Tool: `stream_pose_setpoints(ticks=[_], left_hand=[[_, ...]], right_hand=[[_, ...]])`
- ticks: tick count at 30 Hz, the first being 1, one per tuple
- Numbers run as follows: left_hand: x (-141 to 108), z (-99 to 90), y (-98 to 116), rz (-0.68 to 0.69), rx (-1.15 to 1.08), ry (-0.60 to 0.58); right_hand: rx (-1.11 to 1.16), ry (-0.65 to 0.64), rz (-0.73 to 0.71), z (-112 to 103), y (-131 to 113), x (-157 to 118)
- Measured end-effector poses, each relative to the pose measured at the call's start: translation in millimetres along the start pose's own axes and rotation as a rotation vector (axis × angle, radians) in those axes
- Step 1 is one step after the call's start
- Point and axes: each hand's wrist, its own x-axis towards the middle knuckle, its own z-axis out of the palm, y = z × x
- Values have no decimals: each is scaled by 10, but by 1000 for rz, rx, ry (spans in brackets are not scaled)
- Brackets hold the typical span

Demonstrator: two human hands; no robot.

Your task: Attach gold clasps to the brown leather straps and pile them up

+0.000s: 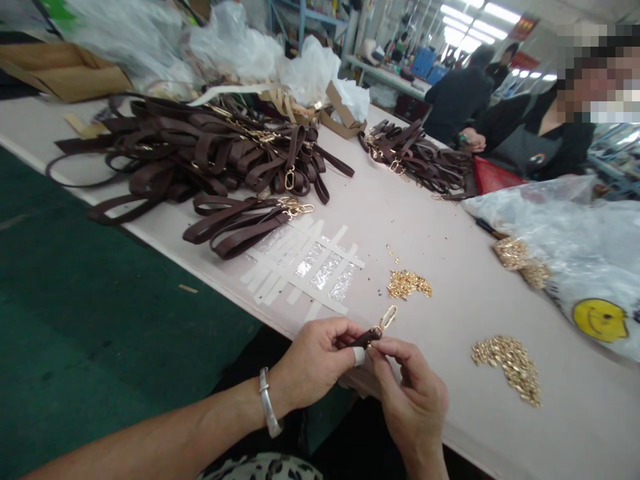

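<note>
- I am counting one brown strap (364,339) in hand, with one gold clasp (389,318) at its end, both showing by the near edge of the table (450,320).
- Left hand (320,357) is pinching the strap between thumb and fingers; its clasp end is protruding beyond them.
- Right hand (413,393) is pinching below that end, fingertips together; whether they are gripping a small piece, I cannot tell.
- Two heaps of gold pieces, first heap (409,285) and second heap (510,370), are lying inward from the near edge; single pieces are defying count.
- One strap bundle (245,223) is resting along the near edge.
</note>
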Motion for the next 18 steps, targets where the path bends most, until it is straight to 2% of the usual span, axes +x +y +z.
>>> stream_pose_setpoints(ticks=[6, 11, 14, 18], left_hand=[[-28, -31, 7, 148, 266, 16], [-45, -38, 61, 228, 413, -2], [-42, -44, 77, 231, 411, -28], [-27, -54, 81, 162, 351, -48]], right_hand=[[-16, 50, 3, 18, -16, -40], [46, 119, 151, 72, -31, -80], [187, 178, 280, 104, -82, -59], [427, 210, 386, 120, -126, -41]])
